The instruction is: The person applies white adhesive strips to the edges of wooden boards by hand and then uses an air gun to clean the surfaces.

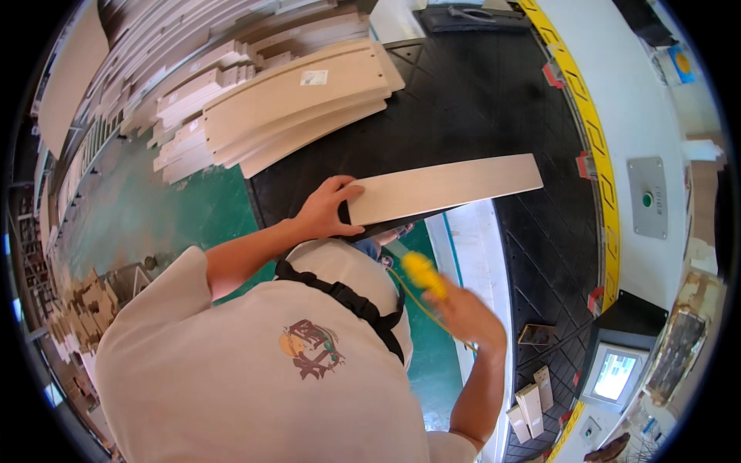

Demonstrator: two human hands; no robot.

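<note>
My left hand (pixel 328 208) grips the near-left end of a long pale board (pixel 448 184), its thumb and fingers spread across the end's width. The board lies slantwise by the edge of the black work surface, its far end reaching to the right. In my right hand (pixel 467 312), below the board and apart from it, is a yellow-handled tool (pixel 423 274). Motion smears the tool, and its exact kind cannot be made out; a pale tip points up and left. A thin yellow cord or hose (pixel 421 306) curves beside it.
Stacked boards (pixel 301 89) rest at the far left of the black surface (pixel 478 92). Along the right runs a yellow-striped machine edge (pixel 583 108) with a green button (pixel 647 201) and a small screen (pixel 615 376). Small board pieces (pixel 531 409) and a phone-like dark rectangle (pixel 536 334) lie lower right.
</note>
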